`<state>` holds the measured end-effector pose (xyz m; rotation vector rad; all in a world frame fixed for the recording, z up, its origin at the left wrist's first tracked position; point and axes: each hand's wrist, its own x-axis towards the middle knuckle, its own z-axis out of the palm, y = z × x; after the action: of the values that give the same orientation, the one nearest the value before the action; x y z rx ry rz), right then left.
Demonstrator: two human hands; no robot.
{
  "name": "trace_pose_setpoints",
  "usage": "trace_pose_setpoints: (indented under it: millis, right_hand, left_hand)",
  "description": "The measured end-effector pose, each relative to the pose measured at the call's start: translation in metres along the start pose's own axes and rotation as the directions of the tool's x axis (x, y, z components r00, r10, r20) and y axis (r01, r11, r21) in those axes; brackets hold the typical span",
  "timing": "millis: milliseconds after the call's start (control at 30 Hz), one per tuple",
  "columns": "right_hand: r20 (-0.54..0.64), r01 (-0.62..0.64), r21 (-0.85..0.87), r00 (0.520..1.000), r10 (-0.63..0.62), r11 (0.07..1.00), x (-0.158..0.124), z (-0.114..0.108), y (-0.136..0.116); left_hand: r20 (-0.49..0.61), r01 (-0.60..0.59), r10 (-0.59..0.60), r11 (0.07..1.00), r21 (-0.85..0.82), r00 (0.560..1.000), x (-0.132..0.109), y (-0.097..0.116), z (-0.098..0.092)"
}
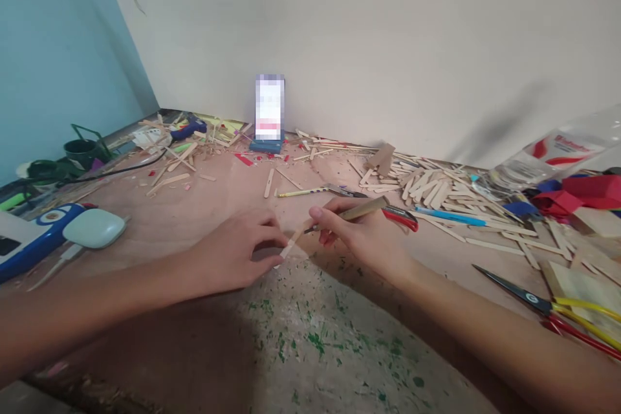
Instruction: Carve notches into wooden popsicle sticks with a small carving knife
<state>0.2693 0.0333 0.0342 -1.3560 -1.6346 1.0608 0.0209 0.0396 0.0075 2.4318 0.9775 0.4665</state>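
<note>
My left hand (247, 247) rests low over the table, its thumb and fingers closed on the lower end of a short wooden stick (292, 242). The stick slants up to the right. Just right of it, my right hand (352, 223) grips a tan-handled craft tool (365, 208) like a pen. The tool's thin dark tip touches or nearly touches the stick. Behind my right hand lie a pencil (303, 192) and a red and black tool (402, 217), partly hidden by the fingers.
Piled wooden sticks (431, 187) lie at the right, beside a blue pen (451, 216). Open scissors (533, 299) are at the right front. A lit phone (270, 107) leans at the wall. A glue gun (190, 127) and a white charger (94, 228) sit left.
</note>
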Motion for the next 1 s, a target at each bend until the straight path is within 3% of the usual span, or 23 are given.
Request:
trace_pose_setpoints:
  millis: [167, 367, 533, 733, 1000]
  right_hand:
    - [0.004, -0.027, 0.042, 1.0, 0.027, 0.999, -0.001, 0.004, -0.004]
    - [-0.024, -0.068, 0.168, 0.997, 0.073, 0.984, 0.0, 0.006, -0.001]
    - [-0.05, -0.067, 0.207, 0.996, 0.079, 0.976, -0.008, 0.012, -0.006]
    - [-0.006, -0.101, 0.177, 0.995, 0.104, 0.979, -0.022, 0.018, -0.007]
    - [0.0, -0.184, 0.189, 0.982, 0.187, 0.965, -0.019, 0.028, 0.004]
  left_hand:
    - [0.109, -0.025, 0.024, 1.0, 0.011, 0.994, -0.002, 0.001, -0.012]
    - [0.113, 0.034, -0.042, 0.996, 0.077, 0.993, -0.001, 0.012, -0.012]
    - [0.141, -0.041, 0.036, 0.999, 0.031, 0.989, -0.003, 0.004, -0.012]
    - [0.099, -0.131, 0.133, 0.991, -0.024, 0.986, -0.004, -0.016, -0.017]
    - [0.02, -0.175, 0.176, 0.984, -0.029, 0.984, -0.001, -0.027, -0.011]
